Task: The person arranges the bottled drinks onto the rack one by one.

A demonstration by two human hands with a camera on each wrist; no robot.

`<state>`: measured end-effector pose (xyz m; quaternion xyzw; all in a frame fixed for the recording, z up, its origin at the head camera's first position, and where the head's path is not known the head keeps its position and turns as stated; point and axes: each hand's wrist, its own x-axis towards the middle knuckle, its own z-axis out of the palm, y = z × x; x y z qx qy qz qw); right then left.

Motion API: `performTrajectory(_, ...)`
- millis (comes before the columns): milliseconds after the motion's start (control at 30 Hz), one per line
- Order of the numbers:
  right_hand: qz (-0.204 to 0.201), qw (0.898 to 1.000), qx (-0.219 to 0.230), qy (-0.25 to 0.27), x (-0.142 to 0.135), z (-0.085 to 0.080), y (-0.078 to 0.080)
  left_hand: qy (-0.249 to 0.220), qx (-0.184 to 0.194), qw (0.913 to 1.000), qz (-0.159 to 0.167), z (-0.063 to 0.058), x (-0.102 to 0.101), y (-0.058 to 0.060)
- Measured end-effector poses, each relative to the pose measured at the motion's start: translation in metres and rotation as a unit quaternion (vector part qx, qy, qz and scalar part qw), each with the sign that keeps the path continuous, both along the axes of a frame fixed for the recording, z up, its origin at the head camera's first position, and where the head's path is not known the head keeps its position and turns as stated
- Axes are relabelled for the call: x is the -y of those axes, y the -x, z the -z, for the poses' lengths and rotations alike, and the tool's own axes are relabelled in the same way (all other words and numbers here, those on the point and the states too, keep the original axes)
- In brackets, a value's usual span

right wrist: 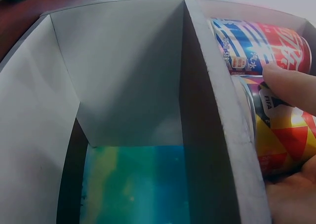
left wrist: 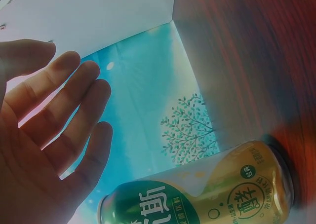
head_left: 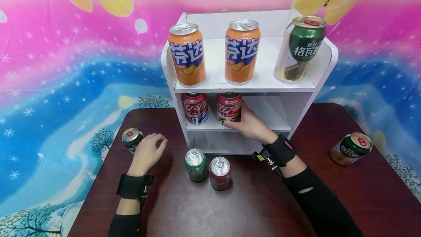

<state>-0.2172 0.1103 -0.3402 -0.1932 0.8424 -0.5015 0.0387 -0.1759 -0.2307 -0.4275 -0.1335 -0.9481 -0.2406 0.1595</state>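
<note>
"White shelf unit, three tiers, set at the far part of the desk. Right hand?"

"Arm extended forward from the near side, black sleeve, black strap at the wrist. Fingers and thumb curled round a red can; grip filled."

"Location of that can?"

"Middle tier, front edge, a little left of centre, upright. One second red can stands near it, by the tier's left front corner."

"Left hand?"

"Raised near the desk's left edge, fingers loosely bent and slightly apart; grip wide. One green-gold can beside it, not touching."

"Top tier?"

"Front edge, left to right: first orange can, second orange can, green-and-white can at the right corner."

"Surface?"

"Dark red-brown, far corners rounded. Before the unit's bottom edge: one green can, one dark red can. Near the right edge: one green-topped can."

"Room?"

"Printed cloth: pink and blue, snowflakes, trees, yellow shapes."
</note>
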Motion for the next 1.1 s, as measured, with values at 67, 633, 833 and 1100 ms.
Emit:
performTrajectory(67, -0.002, 1.0, 0.005, -0.003, 0.0005, -0.0009, 0.0006, 0.001, 0.004, 1.0, -0.001, 0.0, 0.0003, -0.0002)
performTrajectory(633, -0.015, 1.0, -0.007, 0.0, -0.0025, 0.0014, 0.0036, 0.002, 0.02, 0.9998, -0.001, -0.0001, 0.0003, -0.0003)
performTrajectory(833, -0.011, 1.0, -0.004, -0.001, -0.0011, -0.0045, -0.001, 0.0, 0.018, 0.9998, 0.002, -0.0003, -0.001, -0.0021)
performTrajectory(1100, 0.006, 1.0, -0.005, -0.009, -0.0082, -0.0017, -0.0055, 0.0, 0.006, 1.0, 0.006, -0.0017, -0.0039, -0.0049)
